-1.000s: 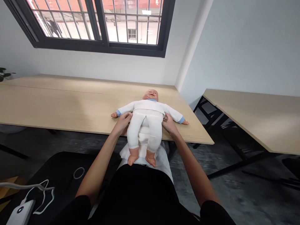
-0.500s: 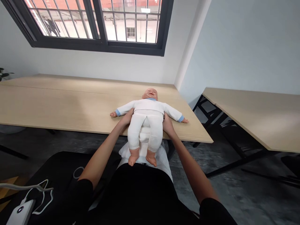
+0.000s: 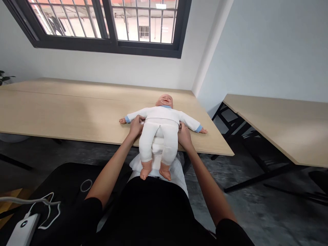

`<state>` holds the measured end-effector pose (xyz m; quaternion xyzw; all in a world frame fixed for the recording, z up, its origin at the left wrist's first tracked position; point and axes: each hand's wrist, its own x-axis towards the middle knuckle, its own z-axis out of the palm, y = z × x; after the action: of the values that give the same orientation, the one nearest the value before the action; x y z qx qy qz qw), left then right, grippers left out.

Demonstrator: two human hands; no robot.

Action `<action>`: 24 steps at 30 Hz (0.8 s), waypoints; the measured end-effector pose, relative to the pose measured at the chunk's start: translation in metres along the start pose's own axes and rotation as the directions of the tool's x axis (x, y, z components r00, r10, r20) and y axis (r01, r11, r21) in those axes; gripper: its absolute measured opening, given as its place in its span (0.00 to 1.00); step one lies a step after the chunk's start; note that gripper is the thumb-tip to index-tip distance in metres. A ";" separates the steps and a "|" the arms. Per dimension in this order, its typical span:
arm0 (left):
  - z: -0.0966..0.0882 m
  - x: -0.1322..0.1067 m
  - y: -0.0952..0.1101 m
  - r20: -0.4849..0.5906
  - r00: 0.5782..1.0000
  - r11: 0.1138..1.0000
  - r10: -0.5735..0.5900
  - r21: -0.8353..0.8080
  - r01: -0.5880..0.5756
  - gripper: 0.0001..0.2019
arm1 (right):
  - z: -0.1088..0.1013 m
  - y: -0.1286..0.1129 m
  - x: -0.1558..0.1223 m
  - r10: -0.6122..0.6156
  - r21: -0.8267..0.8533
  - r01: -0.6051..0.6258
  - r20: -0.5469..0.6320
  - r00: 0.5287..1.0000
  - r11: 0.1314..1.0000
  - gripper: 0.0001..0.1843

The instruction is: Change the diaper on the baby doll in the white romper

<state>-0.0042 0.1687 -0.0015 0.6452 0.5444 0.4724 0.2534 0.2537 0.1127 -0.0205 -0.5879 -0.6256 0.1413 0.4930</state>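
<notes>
Infant training doll (image 3: 160,119) lies face up on a light wood table (image 3: 64,109), at 12 o'clock from the person's lap, head pointing away from the person, arms spread. Its legs extend toward 6 o'clock, past the table's near edge. It wears a white long-sleeved suit (image 3: 161,116) with blue cuffs. A folded white cloth (image 3: 156,147) lies under its hips and continues below the legs.

Left hand (image 3: 135,126): at the doll's side at 9 o'clock, fingers curled against the suit at the waist. Grip on the fabric: cannot tell.
Right hand (image 3: 183,136): at the opposite side at 3 o'clock, fingers partly hidden behind the doll. Grip: cannot tell.

Surroundings: second table (image 3: 279,126) at 3 o'clock; barred window (image 3: 102,24) at 12 o'clock; white power bank (image 3: 23,230) with cable (image 3: 43,205) on a black surface (image 3: 56,177) at 8 o'clock.
</notes>
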 end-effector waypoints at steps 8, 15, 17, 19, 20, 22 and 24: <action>-0.002 -0.001 0.003 -0.062 0.995 0.996 -0.080 0.039 0.083 0.09 | 0.000 0.001 0.002 0.088 0.133 -0.084 -0.028 0.996 0.988 0.18; -0.003 -0.002 0.003 -0.087 0.992 0.988 -0.086 0.124 0.096 0.07 | -0.002 -0.001 0.004 0.180 0.232 -0.149 -0.117 0.977 0.961 0.12; -0.003 -0.002 0.003 -0.084 0.993 0.987 -0.083 0.130 0.094 0.06 | -0.005 -0.005 0.007 0.213 0.202 -0.182 -0.145 0.966 0.962 0.10; -0.003 -0.002 0.002 -0.082 0.993 0.985 -0.080 0.146 0.091 0.06 | -0.009 -0.014 0.005 0.204 0.138 -0.178 -0.206 0.957 0.974 0.11; -0.003 -0.001 0.002 -0.082 0.993 0.983 -0.079 0.159 0.091 0.06 | -0.010 -0.019 0.001 0.168 0.100 -0.146 -0.258 0.952 0.984 0.13; -0.003 -0.001 0.003 -0.087 0.994 0.977 -0.073 0.193 0.089 0.05 | -0.010 -0.028 -0.018 0.055 0.037 -0.045 -0.373 0.926 0.998 0.14; -0.003 -0.002 0.004 -0.087 0.994 0.969 -0.067 0.230 0.085 0.05 | -0.004 -0.032 -0.053 -0.009 0.046 0.031 -0.416 0.909 0.998 0.12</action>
<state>-0.0045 0.1656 0.0027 0.6300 0.6301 0.4202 0.1720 0.2287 0.0557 -0.0183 -0.5849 -0.5085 0.0241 0.6314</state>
